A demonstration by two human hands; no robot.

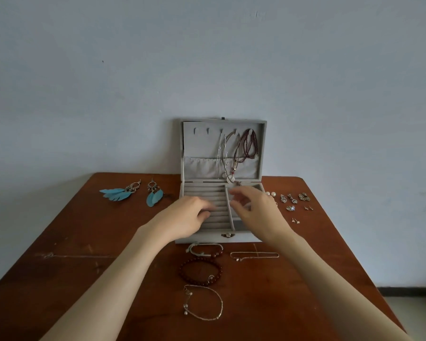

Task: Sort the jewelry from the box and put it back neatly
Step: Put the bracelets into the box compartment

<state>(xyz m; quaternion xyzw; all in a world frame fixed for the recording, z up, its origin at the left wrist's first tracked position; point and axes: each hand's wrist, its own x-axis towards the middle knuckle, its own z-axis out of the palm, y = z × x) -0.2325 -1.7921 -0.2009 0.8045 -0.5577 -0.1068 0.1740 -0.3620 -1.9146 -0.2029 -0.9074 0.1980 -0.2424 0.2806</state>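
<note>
Both hands hover over the grey velvet-lined jewelry box (221, 178).

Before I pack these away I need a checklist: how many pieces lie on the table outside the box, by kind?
Blue feather earrings: 2
Bracelets in front of the box: 4
Small earrings and studs right of the box: too small to count exactly
Total counted: 6, plus the small ones
</note>
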